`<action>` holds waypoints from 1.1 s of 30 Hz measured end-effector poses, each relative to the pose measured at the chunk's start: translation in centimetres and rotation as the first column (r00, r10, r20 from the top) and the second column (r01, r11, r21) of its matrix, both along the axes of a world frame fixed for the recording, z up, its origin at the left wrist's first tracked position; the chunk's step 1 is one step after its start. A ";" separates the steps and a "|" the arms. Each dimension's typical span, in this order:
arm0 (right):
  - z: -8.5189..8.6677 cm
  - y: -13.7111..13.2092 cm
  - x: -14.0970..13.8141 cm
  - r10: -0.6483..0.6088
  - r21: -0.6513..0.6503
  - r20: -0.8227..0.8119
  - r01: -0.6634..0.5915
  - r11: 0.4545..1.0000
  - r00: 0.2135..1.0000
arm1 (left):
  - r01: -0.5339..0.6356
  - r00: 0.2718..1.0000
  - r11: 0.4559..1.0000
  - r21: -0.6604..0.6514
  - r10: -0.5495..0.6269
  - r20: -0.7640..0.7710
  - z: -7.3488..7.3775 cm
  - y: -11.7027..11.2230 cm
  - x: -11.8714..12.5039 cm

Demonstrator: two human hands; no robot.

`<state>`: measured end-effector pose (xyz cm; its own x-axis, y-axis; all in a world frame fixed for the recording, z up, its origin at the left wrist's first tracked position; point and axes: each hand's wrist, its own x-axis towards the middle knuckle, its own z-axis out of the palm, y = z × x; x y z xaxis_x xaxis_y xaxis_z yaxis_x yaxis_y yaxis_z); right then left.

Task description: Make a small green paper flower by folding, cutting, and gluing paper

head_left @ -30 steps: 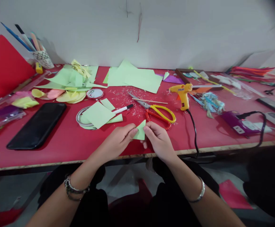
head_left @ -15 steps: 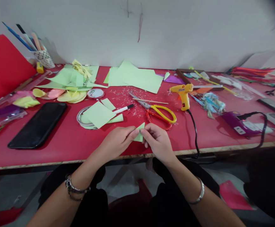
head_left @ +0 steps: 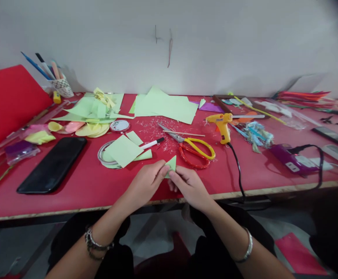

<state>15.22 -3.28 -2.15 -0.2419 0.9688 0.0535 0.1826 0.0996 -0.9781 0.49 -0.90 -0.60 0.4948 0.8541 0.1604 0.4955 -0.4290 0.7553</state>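
Note:
A small folded piece of light green paper [head_left: 171, 163] is pinched between both hands above the table's front edge. My left hand [head_left: 148, 179] is closed on its left side, thumb on top. My right hand [head_left: 189, 185] grips the lower right side, its thumb pressed on the paper and its other fingers curled beneath. Just beyond the hands lie scissors [head_left: 195, 149] with one yellow and one red handle. Left of them, a square green sheet [head_left: 124, 150] rests on a roll of tape [head_left: 101, 155], beside a marker [head_left: 152, 143] with a black cap.
A yellow glue gun [head_left: 222, 128] with a black cord stands to the right, near a purple power adapter [head_left: 292, 161]. A black phone [head_left: 54, 164] lies left. Larger green sheets [head_left: 169, 106] and a pen cup [head_left: 62, 86] are along the wall.
The camera view has tilted up, so the table sits lower in the picture. Both hands still hold the green paper, its point now showing upward, with the right thumb lower on it.

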 end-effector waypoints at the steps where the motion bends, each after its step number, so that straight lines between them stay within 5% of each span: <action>1: 0.0 0.0 0.0 0.003 -0.006 -0.012 -0.003 1.000 1.000 | 0.004 1.000 1.000 -0.004 -0.004 0.005 0.0 0.0 0.0; 5: -0.1 0.1 0.1 0.024 0.004 -0.042 -0.024 1.000 0.999 | 0.018 0.999 0.998 -0.052 -0.016 0.040 0.1 0.1 -0.2; 12: 0.2 0.0 0.3 0.143 0.058 0.048 -0.146 0.988 0.989 | 0.238 0.962 0.916 -0.322 -0.178 0.207 0.6 0.7 -1.3; 25: 0.3 0.1 -0.3 0.146 0.042 0.073 -0.149 0.988 0.987 | 0.128 0.989 0.986 -0.112 -0.118 0.088 -0.2 0.3 -0.8; 33: 0.3 0.1 -0.5 0.123 0.146 0.138 -0.143 0.979 0.983 | 0.090 0.996 0.994 -0.055 -0.090 -0.006 -0.7 0.4 -1.4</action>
